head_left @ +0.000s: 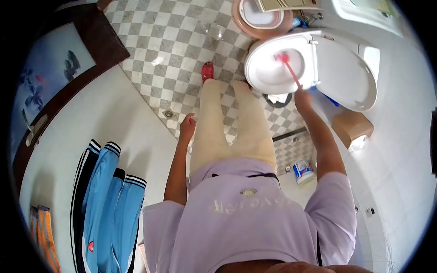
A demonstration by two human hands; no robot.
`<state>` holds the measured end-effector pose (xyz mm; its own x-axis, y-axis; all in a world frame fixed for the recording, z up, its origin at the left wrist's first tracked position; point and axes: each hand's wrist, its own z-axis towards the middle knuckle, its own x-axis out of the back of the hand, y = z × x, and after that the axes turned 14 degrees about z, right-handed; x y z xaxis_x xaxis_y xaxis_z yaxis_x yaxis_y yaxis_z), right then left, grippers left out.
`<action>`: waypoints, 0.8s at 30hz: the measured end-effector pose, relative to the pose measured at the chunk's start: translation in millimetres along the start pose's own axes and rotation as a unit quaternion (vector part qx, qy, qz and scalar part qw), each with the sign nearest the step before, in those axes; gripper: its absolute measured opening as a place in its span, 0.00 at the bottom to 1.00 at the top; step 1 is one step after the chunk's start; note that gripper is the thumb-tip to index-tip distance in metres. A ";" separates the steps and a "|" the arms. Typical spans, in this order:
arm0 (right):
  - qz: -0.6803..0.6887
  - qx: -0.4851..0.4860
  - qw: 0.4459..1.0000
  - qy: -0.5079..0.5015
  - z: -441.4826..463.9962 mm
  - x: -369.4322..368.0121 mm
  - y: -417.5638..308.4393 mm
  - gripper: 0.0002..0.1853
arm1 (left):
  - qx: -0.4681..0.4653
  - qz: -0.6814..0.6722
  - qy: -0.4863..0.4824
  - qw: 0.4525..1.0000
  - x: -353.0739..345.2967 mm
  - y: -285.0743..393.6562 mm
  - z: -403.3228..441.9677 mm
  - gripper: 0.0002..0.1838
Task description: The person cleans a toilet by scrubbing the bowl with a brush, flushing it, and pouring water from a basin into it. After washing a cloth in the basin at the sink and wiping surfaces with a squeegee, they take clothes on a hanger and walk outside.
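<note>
My right hand (pixel 302 98) is closed round the handle of a pink toilet brush (pixel 292 73). The brush's pink head lies inside the bowl of a white toilet (pixel 256 68), near its middle. The toilet's lid (pixel 346 73) is raised, toward the right. My left hand (pixel 187 127) hangs beside my left thigh with its fingers curled, away from the toilet; whether it holds anything is too small to make out.
Pink basins (pixel 241 22) stand beyond the toilet. A dark bin (pixel 277 103) with white paper and a brown box (pixel 353 125) are near it. A blue-labelled container (pixel 302 170) stands lower right. Blue clothes (pixel 107 200) hang at left, near a door (pixel 86 41).
</note>
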<state>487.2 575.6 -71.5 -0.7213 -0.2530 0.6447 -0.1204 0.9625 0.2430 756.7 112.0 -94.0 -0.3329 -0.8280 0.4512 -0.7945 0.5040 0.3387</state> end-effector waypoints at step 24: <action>-0.082 0.325 0.942 0.016 -38.2 -7.1 63.3 0.07 | -0.018 0.030 -0.005 0.999 15.6 -10.7 50.9 0.16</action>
<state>510.8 634.6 -33.0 -0.6368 -0.3969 0.6610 -0.6281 0.7643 -0.1462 734.1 81.3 -132.6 -0.3839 -0.7985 0.4637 -0.7539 0.5610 0.3419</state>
